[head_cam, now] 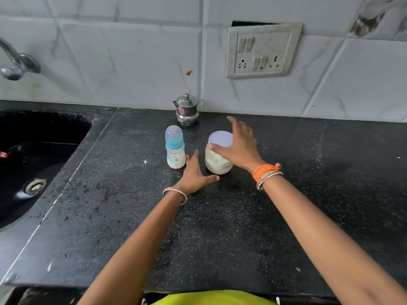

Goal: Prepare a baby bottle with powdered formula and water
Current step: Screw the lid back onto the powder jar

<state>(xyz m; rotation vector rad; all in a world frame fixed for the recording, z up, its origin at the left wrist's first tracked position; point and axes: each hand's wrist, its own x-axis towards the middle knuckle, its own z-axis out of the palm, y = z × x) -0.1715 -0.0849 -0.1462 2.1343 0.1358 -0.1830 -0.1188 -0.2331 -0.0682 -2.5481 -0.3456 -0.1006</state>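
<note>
- Right hand spread wide over the lidded jar of white powder — fingers straight, thumb at the rim, nothing gripped.
- Left hand flat and released, low between the jar and the baby bottle, just beside both.
- Bottle stands upright, capped, left of the jar.
- Small steel pot behind them by the wall.
- Black speckled desk — dark sink at left, tap above, switchboard on the tiled wall.

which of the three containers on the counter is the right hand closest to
The clear jar of white powder: the right hand is spread over its white lid, thumb at the rim. The baby bottle and the steel pot stand farther left and back.
</note>
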